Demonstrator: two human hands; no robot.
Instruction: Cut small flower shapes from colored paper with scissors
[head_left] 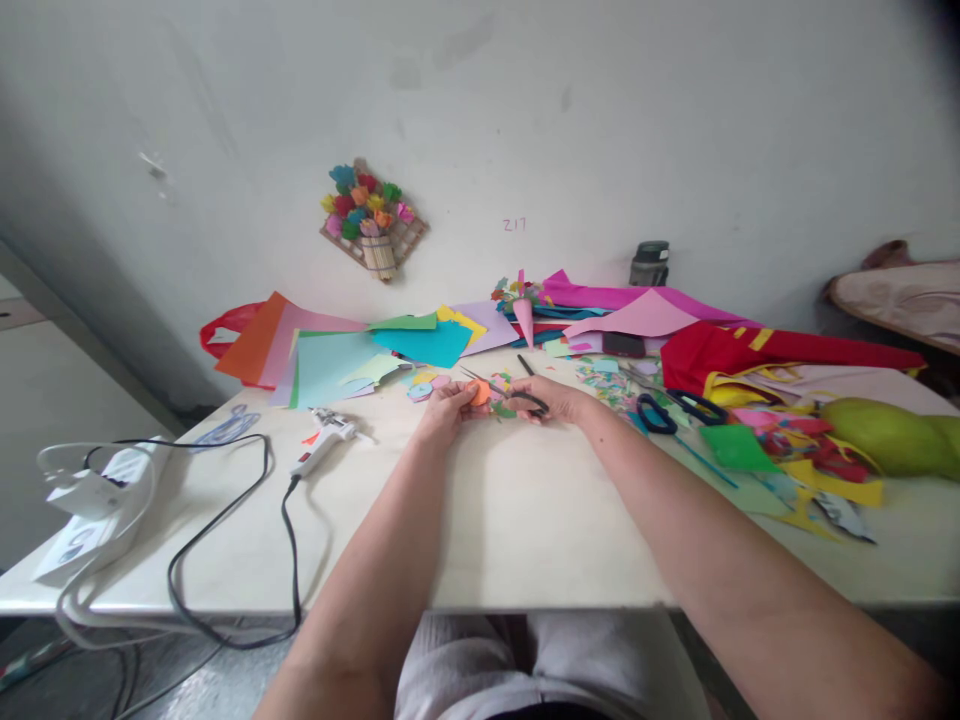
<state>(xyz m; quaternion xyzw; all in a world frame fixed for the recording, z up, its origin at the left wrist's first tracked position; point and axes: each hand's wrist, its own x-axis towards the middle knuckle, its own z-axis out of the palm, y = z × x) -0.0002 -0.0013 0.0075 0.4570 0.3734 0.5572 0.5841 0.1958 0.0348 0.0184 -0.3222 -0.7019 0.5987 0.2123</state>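
Note:
My left hand (452, 405) is closed on a small piece of orange paper (481, 392), holding it just above the table. My right hand (551, 398) grips a pair of scissors (531, 402) by the dark handles, and the blades point left toward the orange paper. Whether the blades touch the paper is too small to tell. Around both hands lie small paper cutouts (421, 391) in pastel colours. Behind my right hand rests a black pen-like stick (526, 365).
Left on the table (517, 530) are a glue gun (322, 445) with a looping black cord and a power strip (112, 510). Coloured sheets (337, 362) lie along the back. Right are large scissors (675, 408), paper scraps (802, 440) and red fabric (780, 355). A dark bottle (649, 264) stands by the wall.

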